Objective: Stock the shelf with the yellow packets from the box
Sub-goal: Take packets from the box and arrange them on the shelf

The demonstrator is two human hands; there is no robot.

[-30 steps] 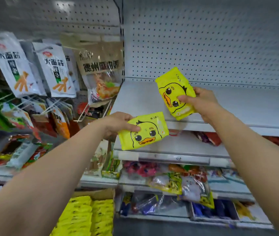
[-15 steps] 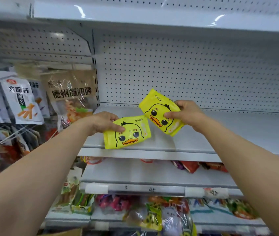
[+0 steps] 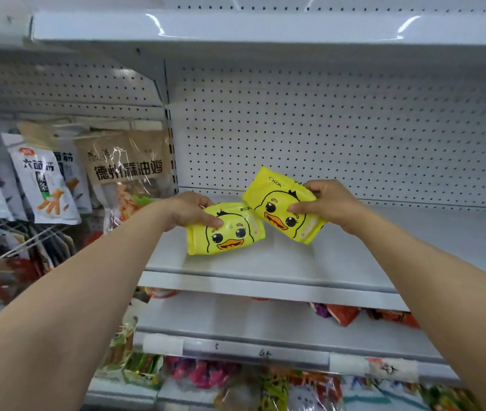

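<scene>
White pegboard (image 3: 339,129) backs a grey metal shelf (image 3: 265,262), bare apart from the two items shown held above it; hanging snack bags (image 3: 43,185) fill the bay to its left, and mixed packets crowd the lower tiers. The box named in the task is out of view.

Left hand (image 3: 190,210): grips the left yellow packet (image 3: 225,232) by its upper left corner, thumb lying across the printed face, fingers curled behind. This packet is low over the shelf near its front; whether its bottom edge touches the surface cannot be told.

Right hand (image 3: 325,204): pinches the right yellow packet (image 3: 283,207) at its right side, thumb on the duck print, fingers wrapped over the top edge. This packet is tilted, its lower corner overlapping the left one in the view, and appears clear of the shelf.

Step in hand, as judged: setting both packets down. To do it well, start at the left end against the upright divider (image 3: 172,149), push each packet back toward the pegboard, and level the tilted one first. Keep the duck faces forward and the same way up. Let go only once each packet is supported, since soft pouches tend to slump or slide forward off a smooth shelf.
</scene>
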